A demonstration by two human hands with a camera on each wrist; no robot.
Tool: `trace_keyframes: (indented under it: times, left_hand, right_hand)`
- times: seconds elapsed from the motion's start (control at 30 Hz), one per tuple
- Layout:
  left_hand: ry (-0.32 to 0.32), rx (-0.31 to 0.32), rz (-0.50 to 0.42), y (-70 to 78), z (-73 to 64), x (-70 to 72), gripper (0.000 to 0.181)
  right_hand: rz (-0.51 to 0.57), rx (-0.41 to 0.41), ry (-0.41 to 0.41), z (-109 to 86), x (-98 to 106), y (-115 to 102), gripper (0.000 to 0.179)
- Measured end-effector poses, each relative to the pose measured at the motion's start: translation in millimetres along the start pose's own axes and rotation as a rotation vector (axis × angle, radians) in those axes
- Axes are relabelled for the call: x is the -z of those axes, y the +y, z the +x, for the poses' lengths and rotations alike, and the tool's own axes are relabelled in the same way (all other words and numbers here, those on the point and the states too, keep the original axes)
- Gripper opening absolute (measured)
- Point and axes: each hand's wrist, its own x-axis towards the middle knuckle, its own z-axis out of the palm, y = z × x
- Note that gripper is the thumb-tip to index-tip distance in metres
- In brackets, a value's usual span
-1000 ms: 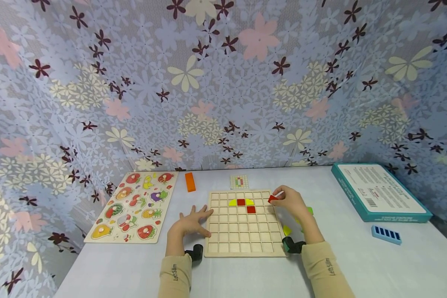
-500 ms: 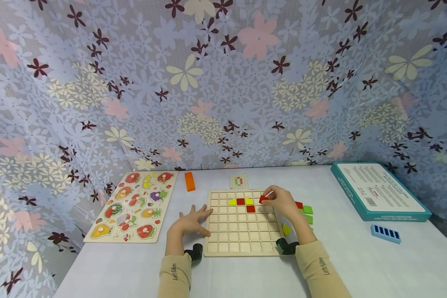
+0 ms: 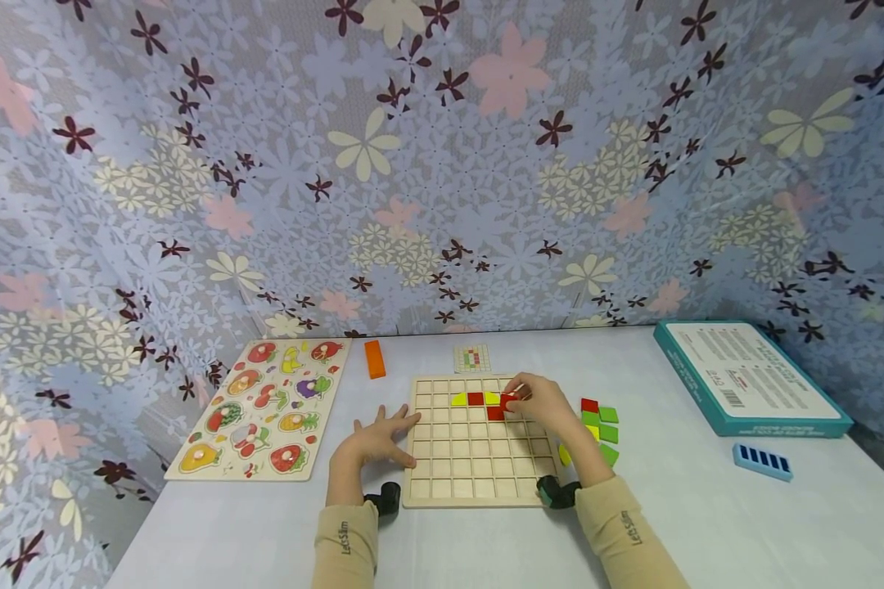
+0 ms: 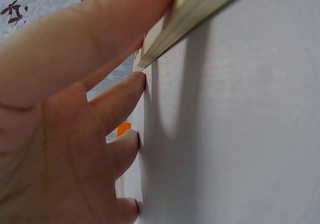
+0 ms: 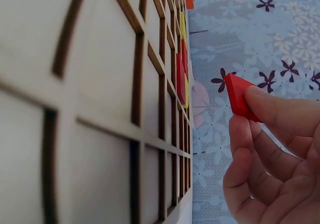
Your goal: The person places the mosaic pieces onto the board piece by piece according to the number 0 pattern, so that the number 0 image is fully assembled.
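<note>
A wooden grid board (image 3: 453, 470) lies flat on the table, with square cells. In its upper rows sit red square tiles (image 3: 475, 399) and yellow rounded tiles (image 3: 460, 399). My right hand (image 3: 548, 405) pinches a red square tile (image 5: 239, 96) between thumb and fingers, above the board's upper right part. The right wrist view shows this tile tilted and apart from the grid. My left hand (image 3: 376, 438) rests at the board's left edge, fingers spread, thumb and a fingertip touching the wood. In the left wrist view the thumb (image 4: 100, 38) lies against the board's side.
Red, yellow and green tiles (image 3: 607, 434) lie right of the board. A small pattern card (image 3: 484, 352) and an orange block (image 3: 375, 360) lie behind it. The fruit puzzle (image 3: 265, 425) is at left; a teal box (image 3: 751, 380) and a blue slotted piece (image 3: 762, 462) are at right.
My right hand has moved left over the board with the red tile, uncovering the loose tiles on the right. The left hand has stayed at the board's edge.
</note>
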Motion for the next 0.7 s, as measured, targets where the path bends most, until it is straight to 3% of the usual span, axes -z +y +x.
trace_keyframes:
  times: [0.37, 0.7]
  left_hand:
    - [0.007, 0.002, -0.008, 0.7, -1.1, 0.3, 0.08]
    - [0.002, 0.004, -0.009, -0.8, 0.3, -0.1, 0.081]
  right_hand:
    - [-0.044, 0.028, -0.059, 0.2, -7.0, -2.4, 0.008]
    - [-0.031, 0.005, -0.163, -3.8, -9.1, -4.1, 0.009]
